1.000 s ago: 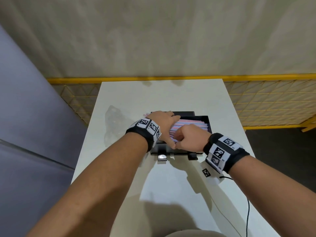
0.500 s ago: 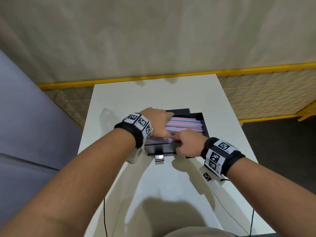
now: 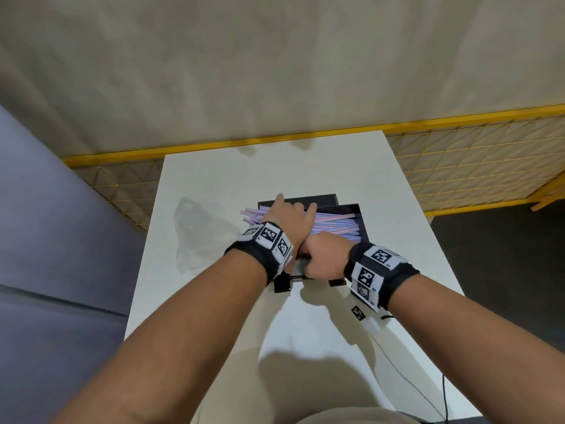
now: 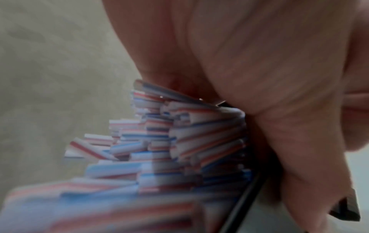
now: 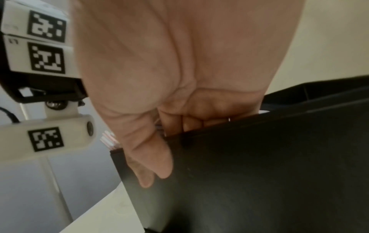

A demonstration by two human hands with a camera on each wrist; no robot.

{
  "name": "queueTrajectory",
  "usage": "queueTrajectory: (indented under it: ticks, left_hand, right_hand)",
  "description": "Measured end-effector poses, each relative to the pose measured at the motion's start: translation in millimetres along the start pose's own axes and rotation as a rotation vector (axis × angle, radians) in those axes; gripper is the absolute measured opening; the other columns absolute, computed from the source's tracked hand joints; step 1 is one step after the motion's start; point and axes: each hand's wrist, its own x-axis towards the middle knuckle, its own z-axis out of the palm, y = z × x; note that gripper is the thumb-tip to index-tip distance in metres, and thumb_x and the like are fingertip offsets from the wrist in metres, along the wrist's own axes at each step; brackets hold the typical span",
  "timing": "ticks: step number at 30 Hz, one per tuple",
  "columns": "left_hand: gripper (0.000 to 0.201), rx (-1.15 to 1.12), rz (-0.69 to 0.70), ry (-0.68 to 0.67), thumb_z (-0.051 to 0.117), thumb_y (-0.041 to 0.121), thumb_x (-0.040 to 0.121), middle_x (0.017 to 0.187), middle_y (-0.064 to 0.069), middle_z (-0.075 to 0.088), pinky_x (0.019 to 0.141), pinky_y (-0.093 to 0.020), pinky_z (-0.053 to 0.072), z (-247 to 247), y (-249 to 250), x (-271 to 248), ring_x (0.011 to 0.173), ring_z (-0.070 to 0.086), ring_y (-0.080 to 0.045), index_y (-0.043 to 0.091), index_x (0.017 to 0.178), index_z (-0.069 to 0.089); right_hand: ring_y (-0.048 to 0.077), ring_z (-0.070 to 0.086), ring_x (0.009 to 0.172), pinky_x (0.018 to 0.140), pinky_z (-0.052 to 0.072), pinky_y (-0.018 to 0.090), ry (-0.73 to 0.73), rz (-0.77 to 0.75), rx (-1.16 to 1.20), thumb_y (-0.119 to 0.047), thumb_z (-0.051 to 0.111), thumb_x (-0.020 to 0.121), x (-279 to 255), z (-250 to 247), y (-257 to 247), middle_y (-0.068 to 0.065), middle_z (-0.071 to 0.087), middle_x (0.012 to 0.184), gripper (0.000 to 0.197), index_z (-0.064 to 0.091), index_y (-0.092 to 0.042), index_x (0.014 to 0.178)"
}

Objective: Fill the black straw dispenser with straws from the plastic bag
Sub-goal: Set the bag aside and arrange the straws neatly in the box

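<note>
On bench: black dispenser (image 3: 351, 209), straws (image 3: 333, 223) inside.
L hand (image 3: 287, 220): our fingers flat, pressing straws.
R hand (image 3: 325, 258): our grip curled over dispenser's front wall.

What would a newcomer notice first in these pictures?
First, the striped straws piled in the black straw dispenser at the table's middle, some ends sticking out left. The left hand lies on them; the right hand grips the near wall.

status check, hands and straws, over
Left hand flat on the straws, pressing them into the black straw dispenser. Right hand has a grip on its front wall. Straw ends overhang the left rim. Plastic bag lies left, clear.
</note>
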Motion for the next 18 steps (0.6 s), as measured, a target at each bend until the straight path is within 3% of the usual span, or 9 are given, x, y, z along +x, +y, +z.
queueTrajectory:
  ticks: [2,4,7,9,11,13,15,18]
  left_hand:
    - [0.150,-0.013,0.016,0.033,0.087,0.063,0.059,0.144,-0.020,0.046,0.116,-0.051,0.031,1.7,-0.9,-1.2,0.124,0.055,-0.035,0.002,0.161,-0.004]
    - [0.151,-0.035,0.027,0.067,0.085,0.068,0.056,0.140,-0.019,0.048,0.107,-0.045,0.041,3.7,-4.3,-3.0,0.118,0.058,-0.033,0.002,0.161,-0.002]
    - [0.150,-0.083,0.044,0.087,0.083,0.071,0.055,0.139,-0.018,0.048,0.099,-0.041,0.048,6.7,-8.5,-6.5,0.115,0.058,-0.032,0.004,0.161,0.002]
    - [0.148,-0.097,0.036,0.082,0.083,0.068,0.057,0.140,-0.019,0.047,0.097,-0.041,0.047,5.4,-6.5,-7.4,0.116,0.058,-0.033,0.005,0.162,0.001]
    - [0.136,-0.125,0.009,0.069,0.082,0.059,0.067,0.141,-0.020,0.046,0.098,-0.043,0.044,3.3,-2.3,-6.1,0.119,0.057,-0.035,0.005,0.162,-0.001]
    - [0.117,-0.152,-0.023,0.069,0.075,0.046,0.082,0.145,-0.022,0.044,0.102,-0.045,0.041,2.3,0.4,-3.6,0.125,0.053,-0.037,0.006,0.162,-0.001]
    - [0.108,-0.165,-0.043,0.076,0.071,0.041,0.088,0.148,-0.022,0.042,0.105,-0.046,0.038,2.5,0.8,-3.6,0.129,0.050,-0.038,0.007,0.162,-0.001]
    - [0.122,-0.141,-0.041,0.099,0.079,0.046,0.076,0.146,-0.020,0.042,0.104,-0.048,0.040,9.0,-2.1,-4.5,0.130,0.048,-0.037,0.009,0.162,0.001]
  right_hand:
    - [0.032,0.058,0.073,0.054,0.039,0.029,-0.002,-0.004,0.011,-0.021,0.059,0.082,0.9,6.9,1.5,0.012,0.065,0.081,0.013,0.063,-0.009,0.086]
    - [0.033,0.060,0.076,0.062,0.050,0.034,0.046,-0.026,0.035,-0.019,0.059,0.078,-0.4,17.5,3.7,0.012,0.067,0.086,0.009,0.058,-0.014,0.086]
    - [0.032,0.063,0.080,0.072,0.057,0.039,0.024,0.007,-0.017,-0.024,0.063,0.075,3.4,22.1,1.7,0.011,0.069,0.091,0.025,0.062,-0.013,0.098]
    - [0.028,0.064,0.088,0.081,0.056,0.037,-0.123,0.081,-0.049,-0.036,0.071,0.072,12.7,14.0,-2.7,0.006,0.070,0.100,0.039,0.066,-0.017,0.106]
    - [0.024,0.062,0.102,0.093,0.052,0.037,-0.254,0.135,0.008,-0.045,0.077,0.066,23.7,8.2,-5.6,0.002,0.068,0.118,0.058,0.068,-0.022,0.119]
    - [0.024,0.059,0.110,0.098,0.049,0.035,-0.272,0.138,0.009,-0.044,0.080,0.065,32.2,7.6,-8.8,0.000,0.065,0.126,0.064,0.067,-0.025,0.124]
    - [0.026,0.059,0.110,0.099,0.048,0.037,-0.249,0.147,-0.054,-0.046,0.080,0.061,36.1,8.9,-8.9,0.000,0.066,0.122,0.058,0.070,-0.026,0.114]
    - [0.027,0.060,0.101,0.093,0.050,0.036,-0.237,0.170,-0.038,-0.041,0.081,0.063,35.0,10.7,-10.8,0.001,0.068,0.108,0.031,0.068,-0.027,0.086]
